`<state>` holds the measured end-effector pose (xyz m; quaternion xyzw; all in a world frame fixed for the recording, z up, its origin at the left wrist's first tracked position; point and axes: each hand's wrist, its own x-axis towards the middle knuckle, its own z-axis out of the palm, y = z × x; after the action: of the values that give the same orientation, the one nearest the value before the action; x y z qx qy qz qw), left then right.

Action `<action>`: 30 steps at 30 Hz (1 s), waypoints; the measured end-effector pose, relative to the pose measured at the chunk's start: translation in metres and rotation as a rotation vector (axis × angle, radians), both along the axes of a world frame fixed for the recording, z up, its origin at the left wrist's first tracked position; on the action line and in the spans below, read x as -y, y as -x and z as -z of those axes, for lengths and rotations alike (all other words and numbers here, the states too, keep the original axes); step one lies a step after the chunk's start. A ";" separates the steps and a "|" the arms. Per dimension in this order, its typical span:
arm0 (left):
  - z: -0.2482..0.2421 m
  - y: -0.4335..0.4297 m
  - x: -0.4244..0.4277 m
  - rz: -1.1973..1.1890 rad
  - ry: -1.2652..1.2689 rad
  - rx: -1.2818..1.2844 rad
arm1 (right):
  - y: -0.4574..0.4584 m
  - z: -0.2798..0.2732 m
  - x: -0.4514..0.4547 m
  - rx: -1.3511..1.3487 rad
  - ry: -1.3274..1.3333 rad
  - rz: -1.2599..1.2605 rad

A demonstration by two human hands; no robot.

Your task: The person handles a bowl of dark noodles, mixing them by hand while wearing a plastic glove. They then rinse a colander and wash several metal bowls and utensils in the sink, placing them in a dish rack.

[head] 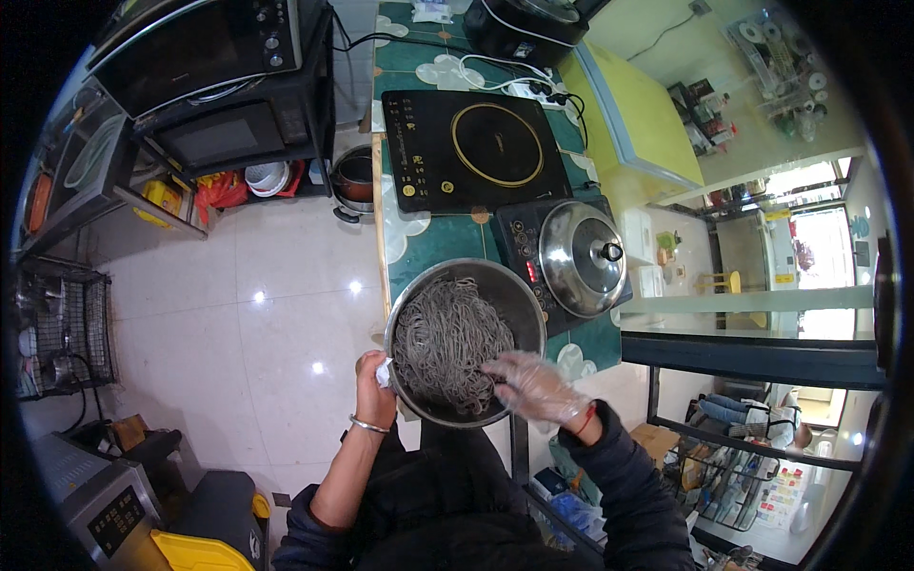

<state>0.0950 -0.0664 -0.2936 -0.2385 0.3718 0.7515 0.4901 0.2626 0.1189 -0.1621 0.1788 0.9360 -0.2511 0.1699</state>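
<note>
A large metal bowl (530, 314) of dark grey noodles (450, 335) is in front of me, over the near end of the counter. My left hand (375, 389) grips its rim on the left, with a small white piece of paper or cloth (384, 372) at the fingers. Inside the right side of the bowl, my right hand (532, 385), in a clear plastic glove, has its fingertips at the noodles. Blur hides whether those fingers hold any. Just beyond the bowl, a domed steel and glass lid (571, 264) covers whatever is on a lit induction cooker (525, 250).
A second induction cooker (478, 150) lies farther along the green patterned counter (450, 239). Behind it are a power strip (535, 93) with cables and a black rice cooker (525, 32). A pot (355, 178) stands beside the counter. Another person (757, 417) is visible at far right.
</note>
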 end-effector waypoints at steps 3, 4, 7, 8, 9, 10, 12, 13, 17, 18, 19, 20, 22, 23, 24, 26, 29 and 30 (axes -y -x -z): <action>-0.001 0.000 0.000 0.033 0.023 0.008 | 0.012 0.000 -0.031 -0.117 0.046 0.116; -0.002 0.001 0.000 0.049 0.039 0.008 | 0.017 0.003 -0.041 -0.189 0.055 0.138; -0.006 0.004 0.000 0.099 0.057 -0.027 | 0.051 0.038 -0.069 0.055 0.270 0.369; -0.007 0.005 0.000 0.105 0.044 -0.047 | 0.065 0.055 -0.074 0.060 0.195 0.369; -0.009 0.005 0.000 0.106 0.044 -0.037 | 0.080 0.075 -0.075 0.180 0.275 0.466; -0.009 0.005 0.000 0.106 0.044 -0.024 | 0.090 0.093 -0.075 0.326 0.317 0.582; -0.010 0.004 -0.001 0.113 0.032 -0.056 | 0.103 0.122 -0.077 0.260 0.571 0.418; -0.010 0.004 -0.002 0.114 0.027 -0.070 | 0.109 0.135 -0.077 0.227 0.690 0.326; -0.009 0.006 -0.006 0.078 -0.040 -0.011 | 0.113 0.179 -0.078 0.162 0.905 -0.142; -0.009 0.007 -0.004 0.070 -0.041 0.018 | 0.111 0.187 -0.078 0.071 0.928 -0.294; -0.009 0.007 -0.004 0.062 -0.042 0.048 | 0.108 0.194 -0.078 -0.022 0.940 -0.422; -0.009 0.007 -0.003 0.056 -0.042 0.080 | 0.105 0.199 -0.079 -0.111 0.939 -0.523; -0.009 0.006 0.000 0.039 -0.037 0.083 | 0.100 0.199 -0.082 -0.265 0.949 -0.656; -0.009 0.006 0.001 0.039 -0.051 0.096 | 0.097 0.193 -0.085 -0.304 0.961 -0.677; -0.009 0.005 0.001 0.040 -0.058 0.119 | 0.096 0.184 -0.088 -0.331 0.975 -0.686; -0.008 0.005 0.001 0.036 -0.093 0.111 | 0.087 0.151 -0.093 -0.190 0.950 -0.545; -0.008 0.004 0.001 0.017 -0.091 0.090 | 0.080 0.090 -0.093 0.139 0.975 -0.185; -0.008 0.004 0.002 0.020 -0.095 0.080 | 0.077 0.074 -0.083 0.176 0.800 -0.163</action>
<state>0.0914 -0.0680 -0.2858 -0.2411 0.3182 0.7531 0.5230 0.1859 0.2022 -0.2356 0.0449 0.7577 -0.5645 0.3244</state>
